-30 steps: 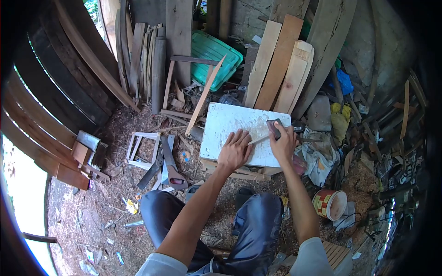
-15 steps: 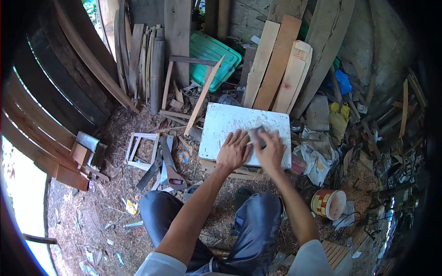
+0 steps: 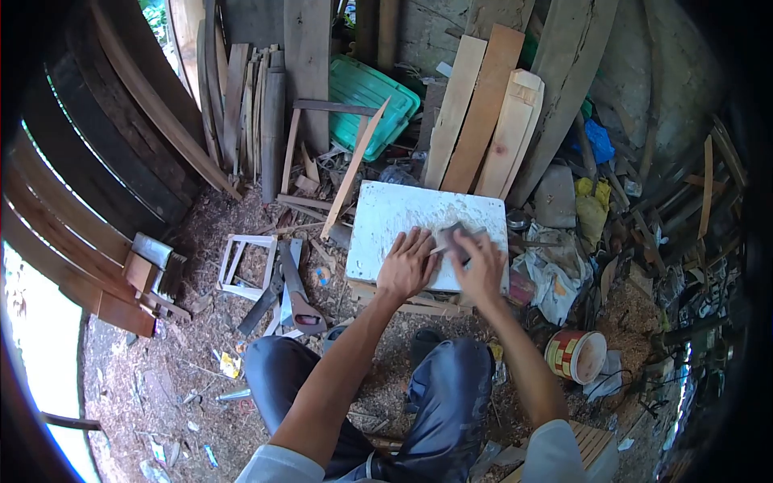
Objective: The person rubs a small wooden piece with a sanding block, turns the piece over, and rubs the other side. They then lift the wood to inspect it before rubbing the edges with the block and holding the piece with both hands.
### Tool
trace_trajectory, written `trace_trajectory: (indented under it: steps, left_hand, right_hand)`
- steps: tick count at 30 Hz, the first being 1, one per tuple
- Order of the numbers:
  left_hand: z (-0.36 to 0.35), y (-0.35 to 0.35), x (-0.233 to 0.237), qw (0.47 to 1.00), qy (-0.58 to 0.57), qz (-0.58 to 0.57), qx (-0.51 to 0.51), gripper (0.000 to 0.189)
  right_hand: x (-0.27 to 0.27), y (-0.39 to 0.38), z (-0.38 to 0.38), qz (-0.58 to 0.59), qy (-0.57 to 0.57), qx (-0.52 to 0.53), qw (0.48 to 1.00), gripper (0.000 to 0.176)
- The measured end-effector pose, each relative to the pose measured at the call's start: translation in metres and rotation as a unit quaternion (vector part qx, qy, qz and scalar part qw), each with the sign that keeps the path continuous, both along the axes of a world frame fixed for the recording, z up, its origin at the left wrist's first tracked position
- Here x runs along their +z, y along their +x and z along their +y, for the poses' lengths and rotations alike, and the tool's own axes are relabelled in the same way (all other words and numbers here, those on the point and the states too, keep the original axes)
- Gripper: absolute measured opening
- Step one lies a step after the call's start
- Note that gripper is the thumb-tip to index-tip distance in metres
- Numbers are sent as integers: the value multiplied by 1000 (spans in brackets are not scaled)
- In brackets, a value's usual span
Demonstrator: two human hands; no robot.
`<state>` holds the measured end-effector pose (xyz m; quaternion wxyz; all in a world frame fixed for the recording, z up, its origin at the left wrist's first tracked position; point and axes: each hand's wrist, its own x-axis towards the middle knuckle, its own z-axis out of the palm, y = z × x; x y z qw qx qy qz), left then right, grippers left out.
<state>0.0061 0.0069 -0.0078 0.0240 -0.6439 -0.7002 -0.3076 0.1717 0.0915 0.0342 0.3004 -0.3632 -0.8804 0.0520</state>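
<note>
A white, scuffed board (image 3: 386, 211) lies level in front of my knees as a low work surface. My left hand (image 3: 407, 264) rests flat on it, fingers stretched forward. By its thumb shows the pale end of a small wood strip (image 3: 437, 249), the rest hidden. My right hand (image 3: 481, 270) is closed on a grey-brown piece of sandpaper (image 3: 452, 234), just right of the left fingertips and over the board.
Left of the board lie a handsaw (image 3: 299, 302) and a small wooden frame (image 3: 247, 264). Planks (image 3: 475, 113) lean behind it, near a green plastic lid (image 3: 366, 97). A paint bucket (image 3: 575, 357) stands to the right, among bags and scraps. Shavings cover the ground.
My right hand has shifted slightly right and toward me, its fingers spreading a little over the sandpaper. My left hand stays in place on the board.
</note>
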Motion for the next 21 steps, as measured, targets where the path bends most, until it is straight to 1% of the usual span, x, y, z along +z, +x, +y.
trace_trajectory:
  steps: [2,4,6,7,8,10,11,14,16,18,19,20,21]
  left_hand:
    - [0,0,1,1000,-20,-3,1,43]
    - [1,0,3,1000,-19,-8,0,42]
    - [0,1,3,1000,-22,-6,0,42]
    - [1,1,2,1000,-5,-11,-6,43]
    - [3,0,0,1000,-2,-8,-6,43]
    - [0,-1,1,1000,20,13,-10,42]
    - [1,0,1,1000,4,-10,-5,42]
    - [-2,1,6,1000,-21,-11,-1,42]
    - [-1,1,7,1000,-14,-18,0,41]
    - [0,3,7,1000,-14,-17,-1,41]
    - [2,4,6,1000,-11,-18,1,41]
    - [1,4,3,1000,4,-9,2,40]
    - [-1,2,3,1000,18,1,4,39]
  right_hand:
    - [11,4,24,-6,-35,-89,995,37]
    - [7,-2,33,-9,-16,-139,990,36]
    - [-4,-10,16,9,-18,-108,994,36]
    - [-7,-13,-3,30,-45,-57,997,36]
    - [-7,-15,-24,29,-33,-16,999,35]
    - [-7,-10,-22,3,-17,2,1000,35]
    - [-9,-8,-12,9,-13,-40,999,35]
    - [3,4,32,17,-35,-155,987,34]
    - [6,1,40,31,-66,-161,984,35]
    - [6,0,19,-12,-40,-121,992,35]
    - [-4,-3,6,19,-13,-68,997,35]
    - [-7,-4,-11,35,-33,-15,999,35]
    - [0,-4,-18,16,-41,-12,999,36]
